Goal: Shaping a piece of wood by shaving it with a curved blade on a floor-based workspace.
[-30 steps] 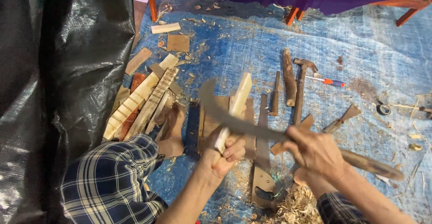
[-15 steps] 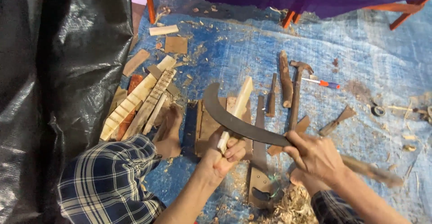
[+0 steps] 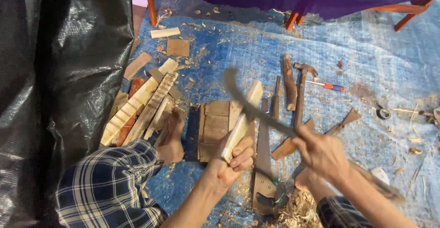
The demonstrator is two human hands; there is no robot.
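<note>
A blue tarp (image 3: 366,45) covers the floor, dusted with sawdust and wood chips. On its left lie pale notched wooden strips (image 3: 137,100) in a slanted pile, with a flat square of wood (image 3: 178,47) and a short pale block (image 3: 165,32) farther off. In the middle a small slatted wooden panel (image 3: 215,127) lies flat; right of it, a handsaw (image 3: 263,173), a rough stick (image 3: 289,81), a hammer (image 3: 301,93) and a red-handled screwdriver (image 3: 327,86). Pale shavings (image 3: 298,212) are heaped at the near edge. Black plastic sheeting (image 3: 68,63) borders the tarp's left side.
</note>
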